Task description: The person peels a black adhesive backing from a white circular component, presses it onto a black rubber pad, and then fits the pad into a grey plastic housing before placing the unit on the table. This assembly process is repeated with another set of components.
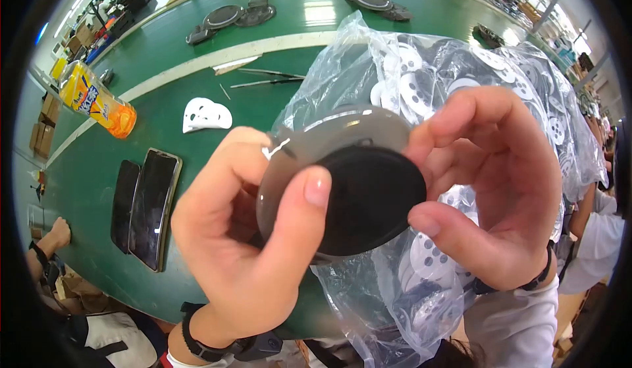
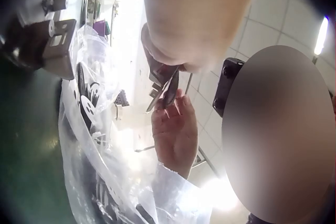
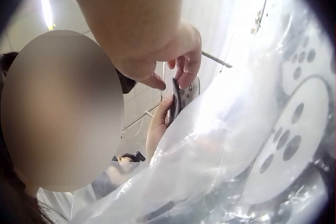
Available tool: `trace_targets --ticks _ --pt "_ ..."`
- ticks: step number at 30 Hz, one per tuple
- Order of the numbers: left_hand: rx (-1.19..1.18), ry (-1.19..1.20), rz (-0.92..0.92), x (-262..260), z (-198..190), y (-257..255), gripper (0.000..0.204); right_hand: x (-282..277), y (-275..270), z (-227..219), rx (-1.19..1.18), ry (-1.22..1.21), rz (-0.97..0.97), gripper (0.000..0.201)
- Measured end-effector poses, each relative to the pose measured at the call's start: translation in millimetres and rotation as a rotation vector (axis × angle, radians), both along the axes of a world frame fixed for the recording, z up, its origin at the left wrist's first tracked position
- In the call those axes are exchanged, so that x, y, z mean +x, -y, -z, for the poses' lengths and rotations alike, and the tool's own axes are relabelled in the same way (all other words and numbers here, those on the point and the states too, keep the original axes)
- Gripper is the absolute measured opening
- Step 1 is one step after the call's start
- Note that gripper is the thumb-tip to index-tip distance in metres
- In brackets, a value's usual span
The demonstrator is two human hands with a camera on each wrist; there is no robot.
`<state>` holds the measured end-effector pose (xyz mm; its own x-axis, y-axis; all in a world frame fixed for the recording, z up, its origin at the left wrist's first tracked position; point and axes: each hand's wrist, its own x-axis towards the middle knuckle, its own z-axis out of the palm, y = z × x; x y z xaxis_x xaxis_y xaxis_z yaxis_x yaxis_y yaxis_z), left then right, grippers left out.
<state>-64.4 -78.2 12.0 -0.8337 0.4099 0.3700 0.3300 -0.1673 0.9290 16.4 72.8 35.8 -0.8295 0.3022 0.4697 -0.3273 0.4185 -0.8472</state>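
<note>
My left hand (image 1: 240,243) grips a round translucent grey part (image 1: 355,130), its thumb over the front near a black disc (image 1: 372,203) that lies against it. At the disc's right edge, my right hand (image 1: 503,190) has its fingertips and thumb tip, spread apart. In the left wrist view the part (image 2: 169,90) is seen nearly edge-on, between my left hand (image 2: 181,43) and the fingers of my right hand (image 2: 177,134). The right wrist view shows it upright (image 3: 175,103), with my right hand (image 3: 168,53) above and my left hand (image 3: 158,129) below.
A clear bag (image 1: 342,58) of white pieces with holes lies behind and right. On the green table are a white piece (image 1: 207,116), tweezers (image 1: 266,81), two phones (image 1: 151,203) and an orange drink bottle (image 1: 99,101). Grey assemblies (image 1: 224,16) stand farther back.
</note>
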Motion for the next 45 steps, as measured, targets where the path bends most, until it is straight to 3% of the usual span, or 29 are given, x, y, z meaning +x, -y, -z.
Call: trace_targets --ticks 4,10,11,13,17,19,21,26,28,30,32,33,34,36,38,41,45 --pt "0.060 0.201 0.100 -6 5 -2 0.015 -2 -4 -13 0.021 0.118 -0.095 0.048" --pt "0.055 0.384 0.177 -7 3 -4 0.020 -3 -16 -7 -0.097 0.288 -0.018 0.046" --pt "0.080 0.404 0.200 -8 4 -5 0.021 -5 -16 -1 -0.096 0.289 -0.020 0.046" --pt "0.105 0.429 0.223 -8 6 -5 0.021 -8 -18 19 -0.004 -0.020 -0.111 0.044" --pt "0.129 0.417 0.182 -5 8 -7 0.021 -6 -22 16 -0.099 0.034 -0.111 0.042" --pt "0.128 0.400 0.164 -6 9 -6 0.020 -4 -19 -4 0.062 0.212 -0.046 0.043" --pt "0.130 0.338 0.233 -7 10 -4 0.018 -3 -17 -6 0.119 0.201 -0.018 0.045" --pt "0.134 0.238 0.197 -6 12 -6 0.015 1 -20 -8 0.248 0.171 -0.015 0.050" --pt "0.132 0.201 0.196 -6 11 -6 0.015 0 -25 -15 0.567 0.111 0.080 0.055" --pt "0.110 0.209 0.233 -9 10 -4 0.016 -7 -33 -9 0.587 0.086 0.134 0.060" --pt "0.111 0.174 0.251 -8 7 -3 0.017 -15 -45 0 0.057 0.235 -0.284 0.057" --pt "0.106 0.148 0.263 -8 6 -2 0.018 -16 -40 -5 -0.271 0.427 -0.334 0.046" --pt "0.106 0.139 0.269 -10 6 -2 0.018 -16 -43 0 -0.259 0.418 -0.428 0.030" --pt "0.053 0.124 0.272 -12 8 -1 0.019 -13 -42 3 -0.215 0.382 -0.444 0.023" --pt "0.027 0.160 0.245 -10 8 -2 0.030 -11 -36 3 -0.287 0.337 -0.408 0.018" --pt "0.157 0.161 0.426 -8 1 -9 0.061 -9 -40 -8 -0.411 0.347 -0.370 0.012" --pt "0.083 0.416 0.443 -6 -9 -7 0.039 -10 -42 -5 -0.441 0.379 -0.355 0.014"
